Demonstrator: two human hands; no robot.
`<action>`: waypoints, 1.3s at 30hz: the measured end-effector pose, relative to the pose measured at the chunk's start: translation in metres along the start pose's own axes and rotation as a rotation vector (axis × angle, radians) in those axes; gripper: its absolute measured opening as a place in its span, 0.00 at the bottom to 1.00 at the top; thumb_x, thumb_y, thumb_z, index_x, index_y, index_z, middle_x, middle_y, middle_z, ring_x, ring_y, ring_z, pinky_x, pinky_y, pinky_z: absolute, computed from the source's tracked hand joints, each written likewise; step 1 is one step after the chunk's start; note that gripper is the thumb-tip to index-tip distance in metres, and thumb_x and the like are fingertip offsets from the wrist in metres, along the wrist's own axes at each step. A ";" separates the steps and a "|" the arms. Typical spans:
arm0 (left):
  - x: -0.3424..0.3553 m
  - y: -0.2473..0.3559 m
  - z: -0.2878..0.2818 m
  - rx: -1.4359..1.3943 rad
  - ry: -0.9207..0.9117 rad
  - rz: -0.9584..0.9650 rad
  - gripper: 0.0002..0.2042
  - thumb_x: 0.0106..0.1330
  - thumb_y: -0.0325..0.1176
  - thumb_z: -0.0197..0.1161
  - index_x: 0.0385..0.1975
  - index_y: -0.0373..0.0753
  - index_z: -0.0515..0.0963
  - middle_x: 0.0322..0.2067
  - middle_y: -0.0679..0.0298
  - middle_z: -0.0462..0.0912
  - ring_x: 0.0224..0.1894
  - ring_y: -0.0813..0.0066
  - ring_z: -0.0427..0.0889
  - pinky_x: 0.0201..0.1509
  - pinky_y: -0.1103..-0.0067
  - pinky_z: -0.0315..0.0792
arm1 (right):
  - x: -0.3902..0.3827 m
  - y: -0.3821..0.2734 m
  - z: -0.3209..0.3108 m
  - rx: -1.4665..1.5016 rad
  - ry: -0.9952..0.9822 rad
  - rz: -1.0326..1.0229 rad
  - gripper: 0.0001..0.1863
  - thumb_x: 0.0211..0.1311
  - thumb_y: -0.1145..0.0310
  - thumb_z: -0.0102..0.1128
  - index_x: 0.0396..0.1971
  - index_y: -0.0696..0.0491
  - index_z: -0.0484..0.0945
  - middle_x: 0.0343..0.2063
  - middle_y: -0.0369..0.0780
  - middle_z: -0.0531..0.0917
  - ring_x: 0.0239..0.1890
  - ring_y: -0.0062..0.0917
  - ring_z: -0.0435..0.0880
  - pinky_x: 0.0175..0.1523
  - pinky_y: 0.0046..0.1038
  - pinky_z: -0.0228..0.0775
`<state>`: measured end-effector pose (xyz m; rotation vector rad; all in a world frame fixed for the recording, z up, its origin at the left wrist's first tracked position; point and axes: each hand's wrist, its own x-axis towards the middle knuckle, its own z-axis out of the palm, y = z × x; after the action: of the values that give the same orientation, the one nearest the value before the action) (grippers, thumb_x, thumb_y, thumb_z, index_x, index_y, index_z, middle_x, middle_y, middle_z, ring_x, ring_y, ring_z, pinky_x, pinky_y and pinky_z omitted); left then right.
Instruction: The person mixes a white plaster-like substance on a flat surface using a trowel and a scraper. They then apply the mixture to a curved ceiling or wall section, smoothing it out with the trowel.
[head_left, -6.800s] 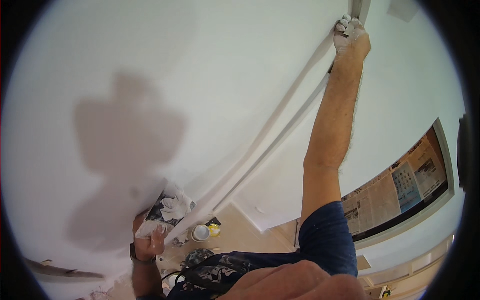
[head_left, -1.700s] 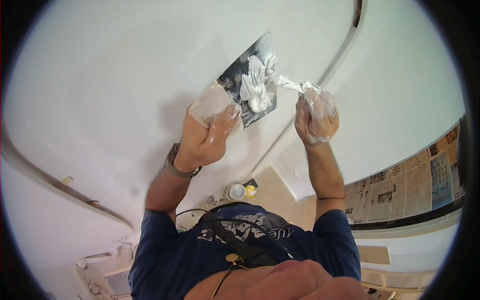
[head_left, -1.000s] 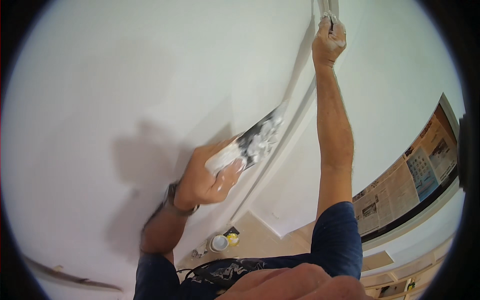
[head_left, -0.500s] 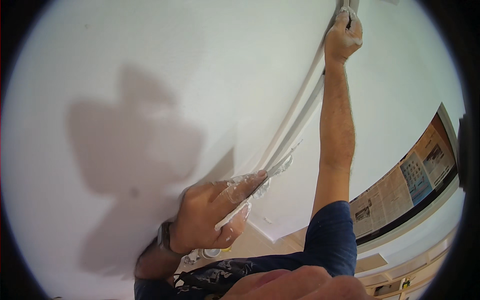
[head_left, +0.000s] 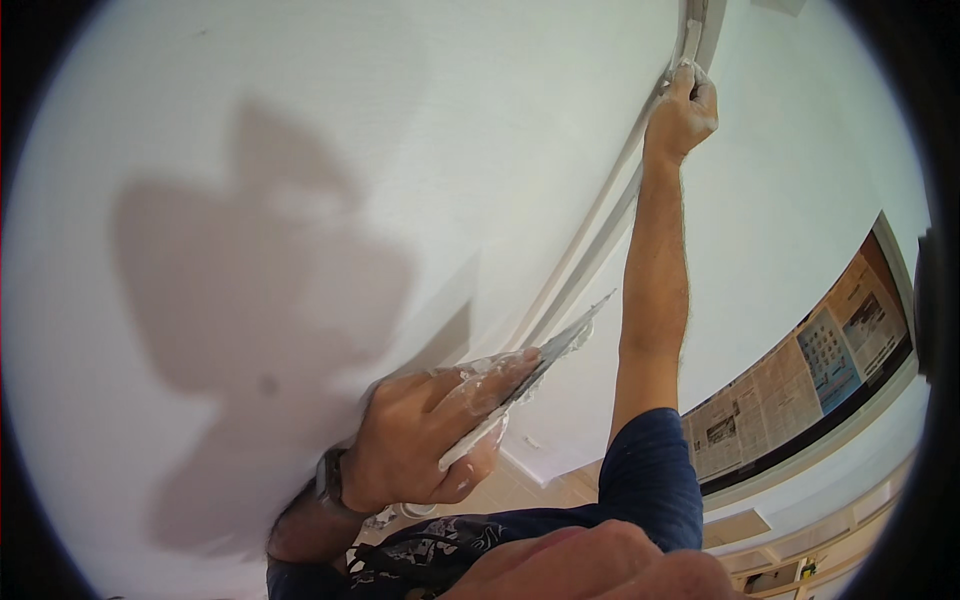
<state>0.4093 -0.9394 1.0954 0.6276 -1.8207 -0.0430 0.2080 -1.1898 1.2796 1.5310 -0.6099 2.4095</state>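
My left hand (head_left: 415, 435), with a watch on its wrist, is closed round a thin flat metal blade (head_left: 545, 365) smeared with white putty. The blade's edge faces me, so its full shape cannot be seen. White paste coats the fingers too. Overhead, my right arm is stretched out, and my right hand (head_left: 683, 118) pinches a narrow putty knife (head_left: 692, 42) with white paste on it. Most of its handle is hidden in the fingers. That knife lies along a grey recessed strip (head_left: 590, 255) between white surfaces, and the hand is close against this strip.
A broad white wall (head_left: 480, 130) fills the left, bearing my shadow (head_left: 260, 270). At right a framed opening is covered with newspaper (head_left: 765, 405). Wooden shelving (head_left: 840, 555) stands at lower right. A partly hidden round container (head_left: 415, 510) shows below my left hand.
My right hand has come down along the strip, bringing more of the narrow putty knife into sight. In my left hand the blade has turned slightly, showing more edge-on.
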 end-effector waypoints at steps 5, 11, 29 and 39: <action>0.002 0.000 0.001 -0.030 -0.033 0.008 0.25 0.48 0.32 0.51 0.51 0.36 0.67 0.27 0.54 0.78 0.21 0.64 0.75 0.30 0.73 0.72 | 0.018 -0.012 0.003 0.143 -0.010 -0.183 0.11 0.53 0.68 0.50 0.28 0.62 0.75 0.20 0.35 0.75 0.20 0.15 0.69 0.25 0.16 0.62; 0.003 0.007 -0.006 -0.001 -0.082 -0.054 0.21 0.45 0.28 0.51 0.42 0.30 0.72 0.32 0.51 0.78 0.25 0.60 0.79 0.30 0.75 0.72 | 0.013 -0.049 0.016 0.194 0.009 0.014 0.11 0.53 0.69 0.51 0.28 0.63 0.75 0.19 0.35 0.74 0.18 0.13 0.67 0.23 0.15 0.60; 0.013 0.009 -0.009 0.054 -0.186 -0.098 0.20 0.44 0.29 0.50 0.40 0.29 0.73 0.29 0.51 0.79 0.24 0.61 0.79 0.29 0.76 0.73 | -0.002 0.020 -0.009 0.095 -0.014 0.009 0.12 0.54 0.68 0.49 0.29 0.63 0.76 0.24 0.41 0.78 0.28 0.23 0.74 0.35 0.24 0.66; 0.011 0.005 0.000 0.014 0.000 -0.008 0.22 0.43 0.29 0.50 0.41 0.30 0.73 0.15 0.59 0.72 0.13 0.66 0.69 0.20 0.74 0.65 | 0.017 -0.031 0.021 0.080 0.065 -0.110 0.11 0.53 0.70 0.54 0.30 0.63 0.77 0.27 0.39 0.79 0.31 0.21 0.75 0.38 0.20 0.66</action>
<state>0.4052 -0.9395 1.1067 0.6449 -1.8197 -0.0351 0.2300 -1.1721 1.3100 1.4694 -0.4096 2.4162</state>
